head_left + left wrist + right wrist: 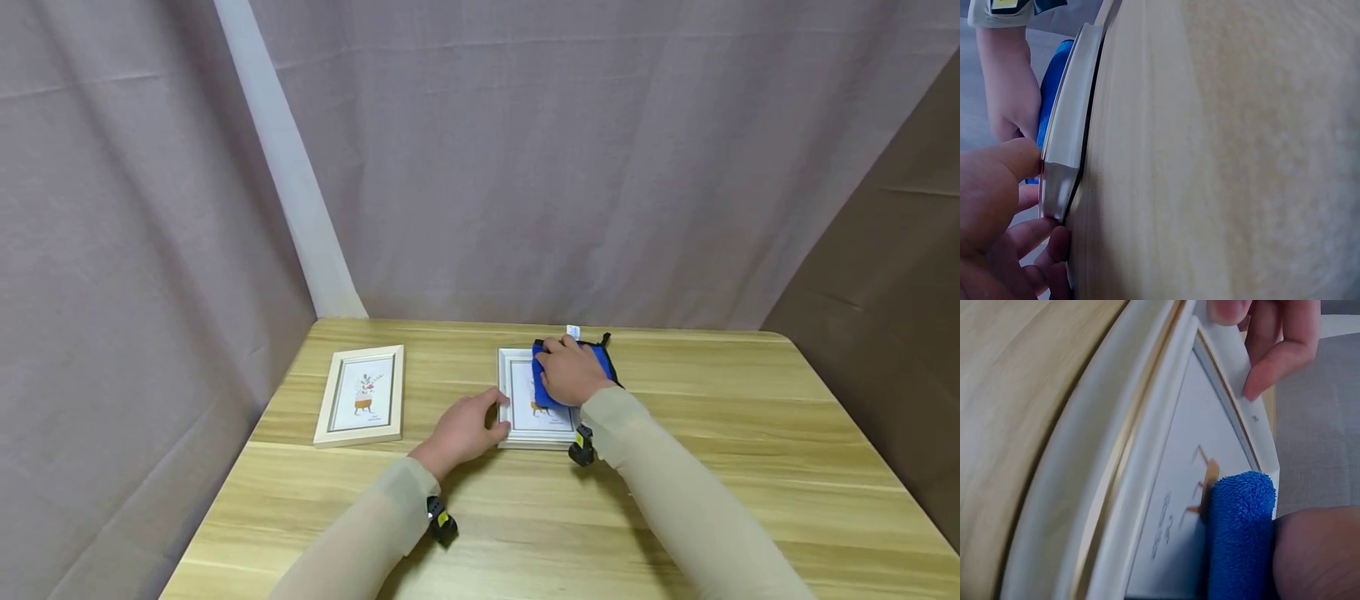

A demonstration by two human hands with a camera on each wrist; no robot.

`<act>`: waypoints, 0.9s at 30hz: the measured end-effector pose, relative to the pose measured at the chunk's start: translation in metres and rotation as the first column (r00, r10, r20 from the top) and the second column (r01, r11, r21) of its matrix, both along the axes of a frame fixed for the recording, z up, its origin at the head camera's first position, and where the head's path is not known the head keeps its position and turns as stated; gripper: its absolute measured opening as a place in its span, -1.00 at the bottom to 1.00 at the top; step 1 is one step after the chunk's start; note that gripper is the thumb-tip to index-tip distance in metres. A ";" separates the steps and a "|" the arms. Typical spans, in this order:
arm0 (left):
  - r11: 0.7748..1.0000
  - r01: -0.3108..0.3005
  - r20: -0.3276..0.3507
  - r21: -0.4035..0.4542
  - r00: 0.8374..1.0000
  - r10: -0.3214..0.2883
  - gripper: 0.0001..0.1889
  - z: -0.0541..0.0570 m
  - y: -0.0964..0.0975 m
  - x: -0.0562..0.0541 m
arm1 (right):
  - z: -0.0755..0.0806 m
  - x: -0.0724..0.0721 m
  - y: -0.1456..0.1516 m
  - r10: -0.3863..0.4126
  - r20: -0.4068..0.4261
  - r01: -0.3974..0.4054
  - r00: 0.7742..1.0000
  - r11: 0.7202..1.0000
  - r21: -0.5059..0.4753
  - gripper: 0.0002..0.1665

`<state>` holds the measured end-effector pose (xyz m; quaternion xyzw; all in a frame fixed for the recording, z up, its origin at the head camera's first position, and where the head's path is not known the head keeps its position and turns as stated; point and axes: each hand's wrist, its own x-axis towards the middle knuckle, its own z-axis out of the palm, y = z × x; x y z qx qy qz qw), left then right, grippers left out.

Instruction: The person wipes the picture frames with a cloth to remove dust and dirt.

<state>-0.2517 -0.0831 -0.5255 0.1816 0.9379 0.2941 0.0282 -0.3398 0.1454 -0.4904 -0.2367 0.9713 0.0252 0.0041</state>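
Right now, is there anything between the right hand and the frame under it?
Yes, the cloth: it lies under the right hand, over part of the white frame. Nothing visible stands between the left hand and that frame; the hand touches its left edge.

Broad passage on worktop [750,433] along right edge, from where I stand. Lane between cream frame [363,400], near back left corner, and white frame [523,400]: left hand [465,429] plugs near end. White frame's right side blocked by right hand [572,375], blue cloth [545,393]. Curtain [525,167] bars back edge.
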 end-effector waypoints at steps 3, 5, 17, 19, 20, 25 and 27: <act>1.000 0.001 0.005 0.003 1.000 -0.001 -0.63 0.002 0.000 0.001 | 0.000 -0.001 -0.005 -0.003 0.020 0.003 1.000 1.000 -0.017 -0.45; 1.000 -0.001 0.008 0.002 1.000 0.001 -0.63 0.002 0.001 0.002 | 0.000 -0.001 -0.008 0.002 0.016 -0.001 1.000 1.000 -0.024 -0.45; 1.000 -0.007 0.004 -0.011 1.000 0.007 -0.62 0.001 0.007 0.004 | 0.001 0.001 -0.023 0.011 0.023 -0.010 1.000 1.000 -0.027 -0.43; 1.000 -0.006 0.004 -0.009 1.000 0.006 -0.62 0.001 0.008 0.004 | 0.001 0.002 -0.025 0.010 0.026 -0.009 1.000 0.999 -0.031 -0.42; 1.000 -0.005 0.003 -0.009 1.000 0.005 -0.62 0.001 0.008 0.004 | 0.001 0.002 -0.026 0.009 0.030 -0.008 1.000 1.000 -0.031 -0.42; 1.000 0.000 -0.005 -0.010 1.000 0.000 -0.64 0.000 0.009 0.004 | -0.001 0.001 -0.030 0.017 0.022 -0.017 1.000 1.000 -0.009 -0.42; 1.000 0.001 -0.006 -0.010 1.000 -0.001 -0.64 0.000 0.010 0.004 | -0.001 0.002 -0.031 0.021 0.016 -0.021 1.000 1.000 -0.001 -0.42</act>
